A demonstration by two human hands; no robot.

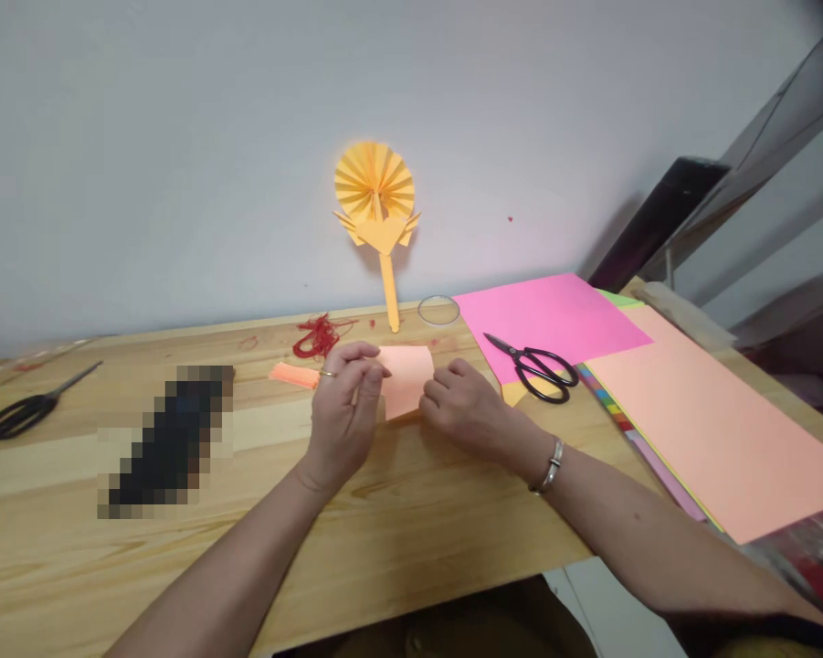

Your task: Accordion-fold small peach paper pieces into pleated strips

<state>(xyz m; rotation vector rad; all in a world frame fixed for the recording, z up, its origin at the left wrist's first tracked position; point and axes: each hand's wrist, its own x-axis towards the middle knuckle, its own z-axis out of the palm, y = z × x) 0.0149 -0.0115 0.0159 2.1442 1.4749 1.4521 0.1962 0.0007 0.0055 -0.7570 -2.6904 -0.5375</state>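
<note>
Both my hands meet on a small salmon-pink paper piece (406, 376) at the middle of the wooden table (178, 567). My left hand (346, 407), ring on one finger, pinches the paper's left edge with fingers closed. My right hand (462, 407), a bracelet at its wrist, grips the paper's right lower edge with curled fingers. The paper stands slightly lifted between them.
A yellow pleated paper fan (376, 219) leans on the wall. Red thread (319, 336), a clear tape roll (438, 310), an orange folded strip (294, 374). Black scissors (538, 367) lie on pink paper (554, 315); a salmon sheet (712, 420) lies to the right. Other scissors (31, 407) lie far left, by a blurred dark object (168, 439).
</note>
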